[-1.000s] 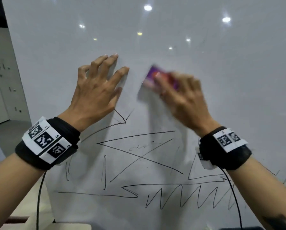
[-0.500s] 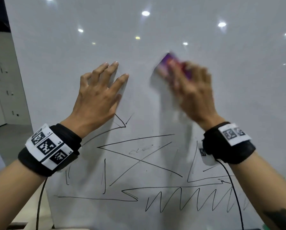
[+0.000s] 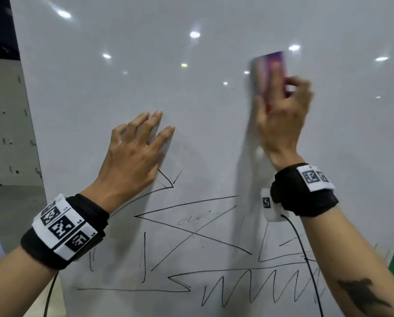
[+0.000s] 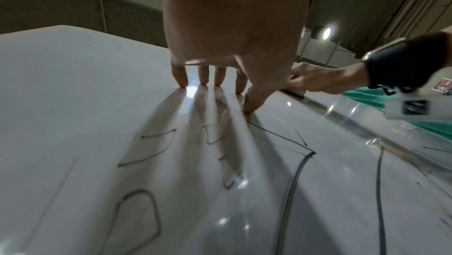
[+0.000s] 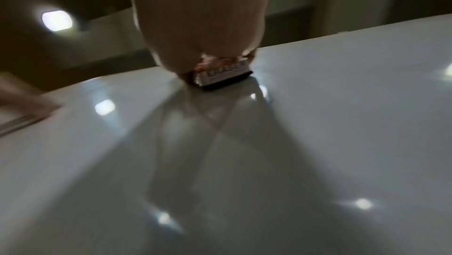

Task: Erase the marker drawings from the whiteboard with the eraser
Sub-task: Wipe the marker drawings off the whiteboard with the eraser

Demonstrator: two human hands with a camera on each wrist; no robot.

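High on the whiteboard (image 3: 214, 133), well above the marker drawings (image 3: 214, 259), the eraser (image 3: 270, 72) is held by the right hand (image 3: 283, 120).

In the head view, the eraser's long axis is seen upright, fingers curled round it; the remaining lines lie below, nearer the right hand than the left hand (image 3: 132, 156). In the left wrist view, the left hand's fingertips (image 4: 182, 83) are spread and pressed on the board. In the right wrist view, the eraser (image 5: 225, 75) is pressed felt-down on unmarked surface.

eraser (image 3: 270, 74) motion-blurred; drawings (image 3: 225, 287) cut off below
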